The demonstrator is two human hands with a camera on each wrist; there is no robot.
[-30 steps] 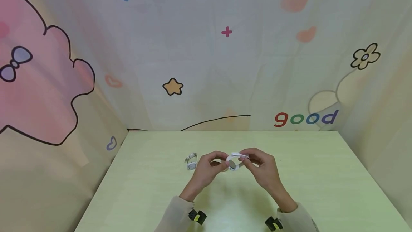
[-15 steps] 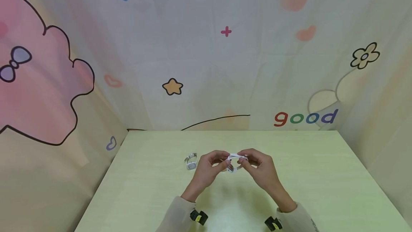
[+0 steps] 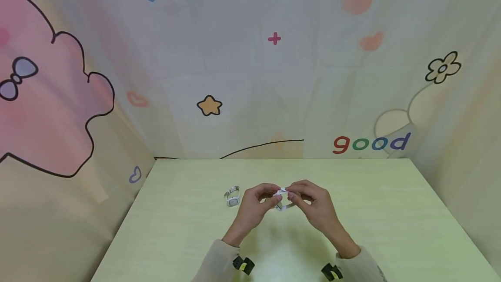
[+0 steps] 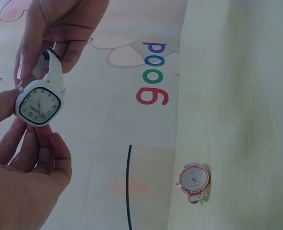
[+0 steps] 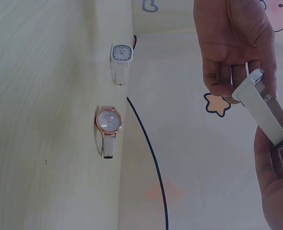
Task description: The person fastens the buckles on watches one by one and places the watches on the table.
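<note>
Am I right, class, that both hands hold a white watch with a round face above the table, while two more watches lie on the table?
Not quite: the face of the white watch is a rounded square, as the left wrist view shows. The left hand and right hand do hold it above the table, with a rose-gold watch and a second white watch lying there.

a pale green wooden table stands in a corner. cartoon-printed cloth hangs behind it (hearts, a star, "good"). the light is soft and even.

smooth matt white plastic watch, rose-gold glossy metal watch, pale wood-grain table
</note>
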